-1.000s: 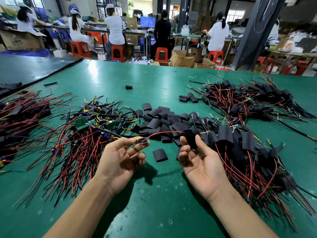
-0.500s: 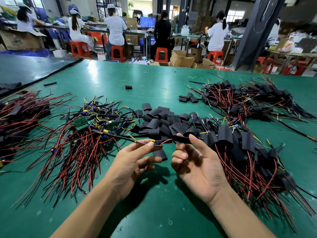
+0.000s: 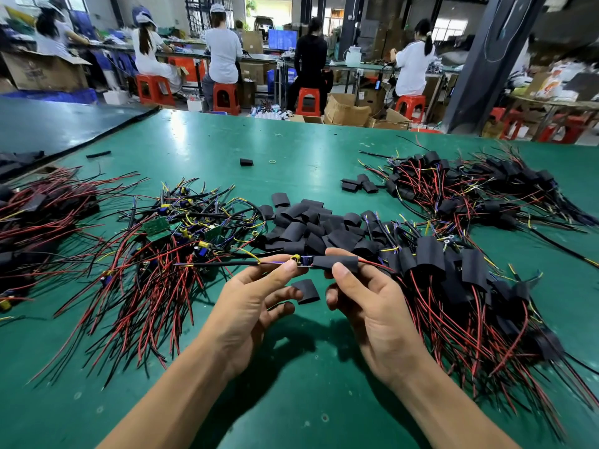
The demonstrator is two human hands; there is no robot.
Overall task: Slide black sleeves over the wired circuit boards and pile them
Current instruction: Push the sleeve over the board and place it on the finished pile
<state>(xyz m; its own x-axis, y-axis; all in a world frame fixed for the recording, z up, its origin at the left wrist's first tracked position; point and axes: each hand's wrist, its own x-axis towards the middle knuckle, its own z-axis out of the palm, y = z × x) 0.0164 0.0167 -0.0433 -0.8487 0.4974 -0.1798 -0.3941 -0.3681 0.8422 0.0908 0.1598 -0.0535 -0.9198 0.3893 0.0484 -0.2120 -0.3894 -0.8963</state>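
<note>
My left hand (image 3: 249, 303) pinches a small wired circuit board (image 3: 303, 260) by its left end, its black, yellow and red wires trailing left. My right hand (image 3: 366, 299) grips a black sleeve (image 3: 337, 263) between thumb and fingers; the sleeve sits over the board's right end, red wires coming out of it to the right. Both hands hover above the green table (image 3: 291, 384). A heap of loose black sleeves (image 3: 311, 228) lies just behind. Bare wired boards (image 3: 168, 238) are piled at the left, sleeved ones (image 3: 453, 280) at the right.
One loose sleeve (image 3: 306, 291) lies under my hands. Another pile of sleeved boards (image 3: 470, 189) sits at the far right, a red-wire bundle (image 3: 35, 215) at the far left. A stray sleeve (image 3: 246, 162) lies mid-table. Several people sit at benches beyond the table.
My hands came together. The board's red wires were threaded through the sleeve, and the sleeve now covers the board's right end; before, sleeve and board were apart.
</note>
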